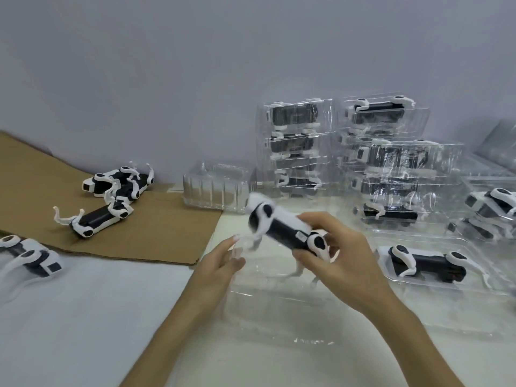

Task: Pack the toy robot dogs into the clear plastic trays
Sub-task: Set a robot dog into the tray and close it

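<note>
Right now the right hand grips a toy robot dog by its rear end, thumb underneath & fingers curled over the top. The dog is held up off the bench, tilted, w/ its head end pointing away and toward the left hand. That hand is released, fingers loosely straight, just beside the dog's front leg; too blurred to tell if they touch. Directly under both hands lies a clear tray, flat on the bench. Just right of the right hand sits a packed tray w/ one dog lying in it. Beyond the right hand stand stacks of filled trays, more at the far right. Beyond the left hand, a short stack of empty trays. Well left of the left hand, loose dogs lie on a cardboard sheet, plus another dog at the bench's left edge.
</note>
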A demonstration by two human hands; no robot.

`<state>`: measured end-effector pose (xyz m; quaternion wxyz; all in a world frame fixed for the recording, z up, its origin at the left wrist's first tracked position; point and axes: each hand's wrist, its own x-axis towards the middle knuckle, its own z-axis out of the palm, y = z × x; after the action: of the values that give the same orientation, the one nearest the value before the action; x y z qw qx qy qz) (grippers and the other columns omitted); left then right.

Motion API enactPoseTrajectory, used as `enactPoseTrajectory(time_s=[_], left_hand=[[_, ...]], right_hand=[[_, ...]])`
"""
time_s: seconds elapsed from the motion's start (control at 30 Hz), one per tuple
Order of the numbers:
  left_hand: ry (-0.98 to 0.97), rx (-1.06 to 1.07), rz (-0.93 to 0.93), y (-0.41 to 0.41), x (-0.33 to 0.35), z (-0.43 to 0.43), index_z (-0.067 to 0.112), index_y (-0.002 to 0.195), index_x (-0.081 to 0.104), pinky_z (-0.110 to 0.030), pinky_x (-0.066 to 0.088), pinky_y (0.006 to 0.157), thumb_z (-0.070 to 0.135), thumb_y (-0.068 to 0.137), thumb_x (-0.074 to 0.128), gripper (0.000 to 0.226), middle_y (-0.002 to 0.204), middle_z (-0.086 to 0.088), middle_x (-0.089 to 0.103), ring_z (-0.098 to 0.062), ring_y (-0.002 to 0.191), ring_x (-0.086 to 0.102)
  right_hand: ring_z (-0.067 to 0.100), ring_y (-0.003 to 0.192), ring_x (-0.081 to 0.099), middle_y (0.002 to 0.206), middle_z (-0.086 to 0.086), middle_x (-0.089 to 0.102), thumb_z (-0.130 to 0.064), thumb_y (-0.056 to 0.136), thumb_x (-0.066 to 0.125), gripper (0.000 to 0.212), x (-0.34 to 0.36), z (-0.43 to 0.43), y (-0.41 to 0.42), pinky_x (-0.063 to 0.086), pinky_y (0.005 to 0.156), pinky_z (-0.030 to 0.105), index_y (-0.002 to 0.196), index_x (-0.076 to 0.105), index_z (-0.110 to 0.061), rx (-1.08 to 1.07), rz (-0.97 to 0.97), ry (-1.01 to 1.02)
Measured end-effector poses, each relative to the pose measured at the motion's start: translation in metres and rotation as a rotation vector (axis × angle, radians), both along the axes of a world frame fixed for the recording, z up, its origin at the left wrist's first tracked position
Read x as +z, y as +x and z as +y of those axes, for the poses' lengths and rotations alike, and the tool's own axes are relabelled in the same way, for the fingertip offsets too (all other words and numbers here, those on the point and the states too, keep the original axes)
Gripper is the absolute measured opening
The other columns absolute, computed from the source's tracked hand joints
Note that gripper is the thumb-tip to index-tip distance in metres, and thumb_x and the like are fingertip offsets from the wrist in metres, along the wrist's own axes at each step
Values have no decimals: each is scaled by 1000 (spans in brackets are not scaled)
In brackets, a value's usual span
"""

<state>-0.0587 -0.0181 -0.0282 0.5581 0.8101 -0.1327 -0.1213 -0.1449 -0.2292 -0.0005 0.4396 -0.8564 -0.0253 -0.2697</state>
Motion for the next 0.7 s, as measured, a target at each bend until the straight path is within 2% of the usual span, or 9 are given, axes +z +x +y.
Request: enactPoseTrajectory(time_s=[0.1, 0.17, 0.23, 0.3, 0.4, 0.47, 0.53, 0.57, 0.7], left_hand=[[8, 81, -31, 3, 0, 3, 36, 130, 58, -24, 47, 87, 22, 103, 53, 31, 113, 12, 71, 0, 101, 67], [-20, 98, 3, 4, 2, 4, 37, 133, 56, -24, 50, 84, 22, 102, 55, 35, 106, 13, 73, 2, 89, 70], [-20, 88, 15, 2, 3, 3, 32, 140, 55, -31, 51, 94, 31, 94, 63, 46, 109, 9, 72, -8, 96, 71], [7, 96, 22, 0, 4, 2, 30, 143, 53, -36, 49, 101, 41, 82, 60, 62, 115, 6, 70, -13, 104, 69], [54, 59, 82, -1, 2, 2, 30, 117, 69, -47, 44, 105, 44, 85, 52, 39, 106, -9, 71, -29, 107, 66], [60, -2, 162, 0, 0, 3, 25, 104, 70, -53, 42, 107, 47, 81, 46, 40, 111, -14, 69, -36, 110, 64], [59, -15, 180, 1, -2, 3, 31, 102, 71, -50, 44, 106, 50, 79, 45, 39, 108, -7, 71, -31, 109, 66], [51, -11, 175, 2, -3, 3, 33, 102, 71, -48, 45, 106, 51, 78, 45, 39, 106, -3, 72, -27, 109, 67], [76, 22, 143, 6, -7, 2, 26, 97, 66, -52, 42, 107, 54, 78, 43, 40, 103, -8, 66, -30, 111, 63]], right_hand=[[9, 84, 59, 96, -27, 68, -17, 74, 79, 41, -3, 1, -1, 46, 72, 17, 103, 62, -41, -15, 99, -129], [8, 83, 58, 94, -30, 68, -17, 75, 78, 38, -5, 0, 0, 45, 72, 15, 100, 64, -42, -13, 121, -113], [6, 79, 57, 91, -29, 68, -18, 77, 78, 35, -5, -2, 0, 43, 71, 11, 99, 67, -44, -16, 137, -68], [5, 78, 57, 89, -27, 68, -20, 79, 77, 32, -5, -5, 1, 41, 71, 9, 99, 69, -44, -21, 152, -58], [2, 87, 56, 86, -32, 64, -25, 80, 78, 30, -8, -5, 3, 39, 76, 9, 104, 72, -41, -63, 179, -105], [1, 91, 54, 87, -26, 64, -27, 82, 77, 30, -11, -3, 4, 41, 91, 19, 110, 73, -37, -93, 200, -149], [3, 89, 55, 91, -21, 61, -28, 84, 75, 29, -11, -1, 4, 41, 98, 33, 113, 73, -33, -97, 219, -180], [4, 89, 55, 91, -20, 59, -28, 85, 75, 29, -11, -2, 4, 40, 98, 34, 114, 74, -32, -93, 225, -182], [1, 91, 54, 90, -16, 56, -22, 88, 74, 28, -10, -7, 4, 38, 80, 10, 115, 74, -27, -72, 238, -145]])
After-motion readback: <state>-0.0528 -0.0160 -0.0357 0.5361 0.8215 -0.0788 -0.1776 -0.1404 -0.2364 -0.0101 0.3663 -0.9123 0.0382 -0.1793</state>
